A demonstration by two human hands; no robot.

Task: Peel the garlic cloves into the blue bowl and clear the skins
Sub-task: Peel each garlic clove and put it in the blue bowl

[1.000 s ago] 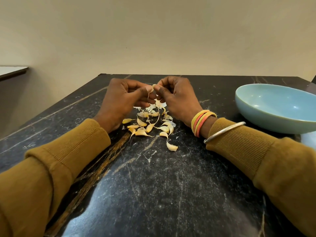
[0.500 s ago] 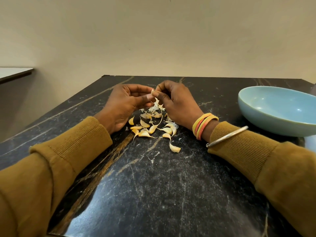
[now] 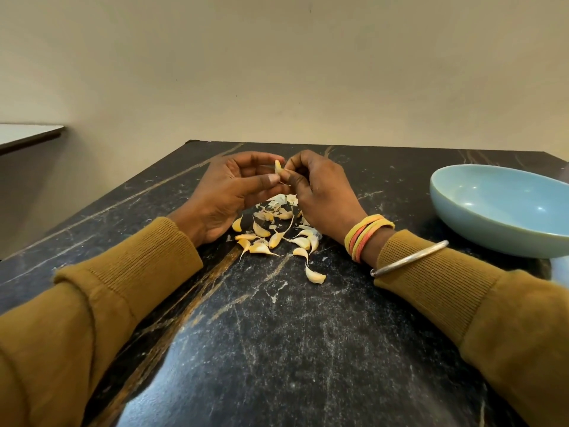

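A small yellowish garlic clove [image 3: 278, 166] is held up between both hands above the table. My left hand [image 3: 228, 192] pinches it from the left with thumb and fingers. My right hand [image 3: 320, 192] pinches it from the right with curled fingers. Below the hands lies a loose pile of several unpeeled garlic cloves [image 3: 277, 235], with white papery skins [image 3: 281, 200] at its far side. One clove [image 3: 314, 275] lies apart, nearer to me. The blue bowl [image 3: 480, 229] stands at the right; what shows of its inside holds nothing.
The dark marble table [image 3: 277, 349] ends at a far edge against a beige wall. A white-topped counter [image 3: 27, 135] juts in at the far left. Bangles and a metal bracelet [image 3: 409, 257] sit on my right wrist.
Both hands stayed together over the pile, still working the same clove; more of the clove now shows above my fingertips. The view shifted slightly.
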